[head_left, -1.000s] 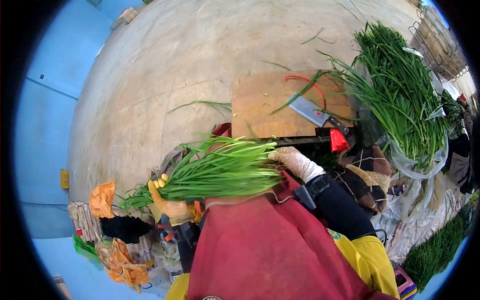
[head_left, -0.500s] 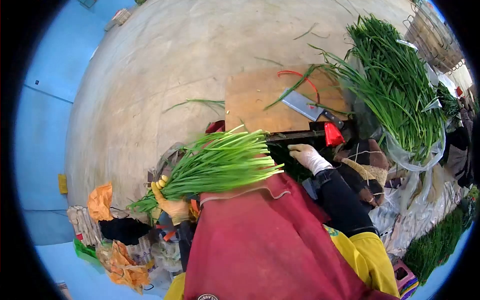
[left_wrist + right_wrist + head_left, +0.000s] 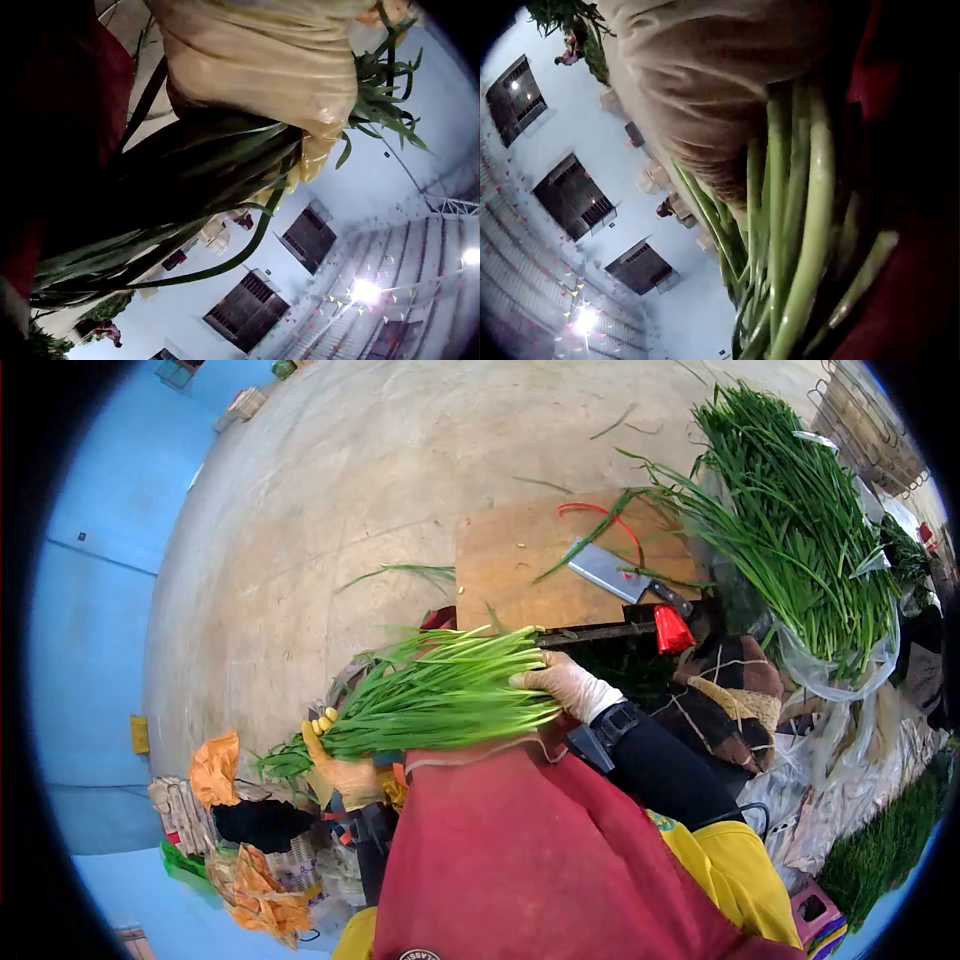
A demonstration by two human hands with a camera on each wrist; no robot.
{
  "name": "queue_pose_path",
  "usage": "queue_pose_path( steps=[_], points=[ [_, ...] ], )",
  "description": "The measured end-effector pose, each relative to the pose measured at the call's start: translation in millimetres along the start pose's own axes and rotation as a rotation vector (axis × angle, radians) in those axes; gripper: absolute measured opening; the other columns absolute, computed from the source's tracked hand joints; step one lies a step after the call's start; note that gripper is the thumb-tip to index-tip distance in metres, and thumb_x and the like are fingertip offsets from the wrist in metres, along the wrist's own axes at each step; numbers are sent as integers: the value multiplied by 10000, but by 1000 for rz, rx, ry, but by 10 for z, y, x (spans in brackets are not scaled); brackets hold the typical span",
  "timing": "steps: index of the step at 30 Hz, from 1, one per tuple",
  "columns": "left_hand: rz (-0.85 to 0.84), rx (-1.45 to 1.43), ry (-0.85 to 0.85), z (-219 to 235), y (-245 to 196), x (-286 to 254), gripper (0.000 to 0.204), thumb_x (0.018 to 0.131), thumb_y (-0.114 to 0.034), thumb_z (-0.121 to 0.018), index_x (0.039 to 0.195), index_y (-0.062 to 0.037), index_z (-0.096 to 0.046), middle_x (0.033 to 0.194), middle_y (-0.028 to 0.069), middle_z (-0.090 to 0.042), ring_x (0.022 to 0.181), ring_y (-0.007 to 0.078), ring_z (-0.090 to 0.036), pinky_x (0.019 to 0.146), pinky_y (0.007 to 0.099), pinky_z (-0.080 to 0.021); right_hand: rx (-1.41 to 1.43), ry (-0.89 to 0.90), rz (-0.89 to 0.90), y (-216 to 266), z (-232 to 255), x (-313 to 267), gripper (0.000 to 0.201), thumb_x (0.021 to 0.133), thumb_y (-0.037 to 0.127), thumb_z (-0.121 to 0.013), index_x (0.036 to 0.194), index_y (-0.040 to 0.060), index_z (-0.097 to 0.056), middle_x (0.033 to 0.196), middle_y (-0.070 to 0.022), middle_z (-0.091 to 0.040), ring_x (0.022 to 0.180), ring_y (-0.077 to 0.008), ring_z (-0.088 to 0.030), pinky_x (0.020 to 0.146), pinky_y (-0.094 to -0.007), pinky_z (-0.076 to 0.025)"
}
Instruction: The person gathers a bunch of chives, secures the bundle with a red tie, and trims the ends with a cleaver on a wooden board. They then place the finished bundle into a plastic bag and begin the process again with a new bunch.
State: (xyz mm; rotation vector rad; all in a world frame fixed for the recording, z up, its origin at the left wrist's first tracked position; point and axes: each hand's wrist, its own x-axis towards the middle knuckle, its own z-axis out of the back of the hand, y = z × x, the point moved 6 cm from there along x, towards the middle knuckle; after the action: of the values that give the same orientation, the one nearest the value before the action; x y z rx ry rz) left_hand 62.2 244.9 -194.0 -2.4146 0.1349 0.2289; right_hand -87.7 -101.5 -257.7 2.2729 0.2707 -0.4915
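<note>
My left hand [image 3: 345,772], in a yellow glove, grips a bunch of garlic chives [image 3: 430,700] near its leafy end, the fingers wrapped round it. The bunch lies across the front of the red apron [image 3: 500,840], pale stem ends to the right. At those ends my right hand [image 3: 565,685], in a whitish glove, pinches stems, with its thumb side over them. In the right wrist view, pale stems [image 3: 810,225] run out from beneath the glove [image 3: 697,82]. Dark leaves [image 3: 180,187] pass under the left glove [image 3: 262,67] in the left wrist view.
Ahead lies a wooden board [image 3: 510,560] with a cleaver [image 3: 610,570] and a red strip [image 3: 600,510]. A large heap of chives [image 3: 800,530] in clear plastic stands to the right. Orange bags [image 3: 215,768] lie at left, a checked cloth [image 3: 730,695] by my right forearm.
My right hand drew back to the right from the stem ends, then returned left onto them. The left hand has kept its hold on the bunch.
</note>
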Motion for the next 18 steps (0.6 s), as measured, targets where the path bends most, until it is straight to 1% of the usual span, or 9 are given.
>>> queue_pose_path(
  steps=[5, 7, 8, 9, 11, 12, 15, 17, 18],
  points=[
    [-32, 31, 5, -615, 47, -155, 182, 941, -249, -645, 821, -123, -595, 833, 18, -628, 942, 196, -635, 898, 372, -511, -414, -163, 43, -92, 365, 210, 289, 831, 100, -721, 1105, 15, -687, 992, -59, -708, 857, -142, -654, 811, -300, -525],
    [-51, 40, 19, -913, 7, -188, 190, 929, -228, -662, 800, -114, -584, 808, 25, -617, 928, 205, -634, 897, 370, -508, -1089, -302, 195, 72, 598, 174, 299, 755, 123, -727, 1039, 29, -723, 927, -107, -727, 853, -174, -676, 811, -296, -520],
    [-69, 52, 20, -1070, -24, -231, 188, 923, -219, -670, 799, -110, -582, 812, 29, -618, 926, 208, -633, 894, 373, -509, -923, -321, 267, -23, 881, 155, 295, 746, 153, -723, 1020, 45, -731, 876, -120, -722, 823, -217, -684, 798, -319, -526],
    [-86, 66, 21, -1155, -52, -249, 186, 917, -209, -679, 798, -105, -579, 815, 34, -619, 923, 212, -632, 892, 375, -510, -1068, -415, 257, -40, 1125, 101, 242, 761, 177, -703, 974, 69, -744, 847, -125, -716, 788, -236, -688, 776, -341, -535],
    [-155, 90, 56, -1136, -181, -106, 190, 897, -220, -705, 828, -101, -574, 836, 28, -590, 931, 201, -605, 911, 377, -494, -1473, -529, -149, -9, 1407, -56, 210, 781, 196, -679, 970, 140, -750, 942, -147, -713, 926, -310, -685, 835, -377, -532],
    [-180, 104, 69, -1233, -230, -100, 189, 897, -215, -703, 830, -98, -570, 835, 29, -584, 927, 201, -601, 915, 376, -491, -1491, -515, -320, -50, 1516, -113, 252, 787, 229, -677, 1021, 162, -744, 1022, -146, -704, 1017, -326, -654, 886, -399, -517],
    [-266, 147, 152, -1484, -312, -30, 187, 905, -215, -689, 826, -92, -573, 830, 38, -590, 915, 209, -595, 918, 377, -483, -1484, -616, -32, 33, 1402, -243, 319, 796, 280, -660, 1063, 121, -733, 1072, -156, -693, 1064, -312, -637, 937, -408, -493],
    [-292, 181, 245, -1790, -345, -60, 196, 897, -230, -702, 821, -93, -584, 843, 49, -622, 935, 229, -608, 911, 384, -488, -1290, -453, 62, 62, 1242, -117, 324, 824, 307, -650, 1031, 73, -733, 1028, -127, -714, 965, -291, -669, 851, -385, -521],
    [-270, 185, 359, -1958, -354, -50, 194, 907, -231, -689, 822, -93, -584, 856, 47, -614, 950, 238, -599, 926, 381, -473, -1007, -315, -26, 70, 1082, -120, 331, 843, 348, -641, 1015, 83, -737, 973, -95, -717, 912, -255, -673, 804, -359, -525]
  ],
)
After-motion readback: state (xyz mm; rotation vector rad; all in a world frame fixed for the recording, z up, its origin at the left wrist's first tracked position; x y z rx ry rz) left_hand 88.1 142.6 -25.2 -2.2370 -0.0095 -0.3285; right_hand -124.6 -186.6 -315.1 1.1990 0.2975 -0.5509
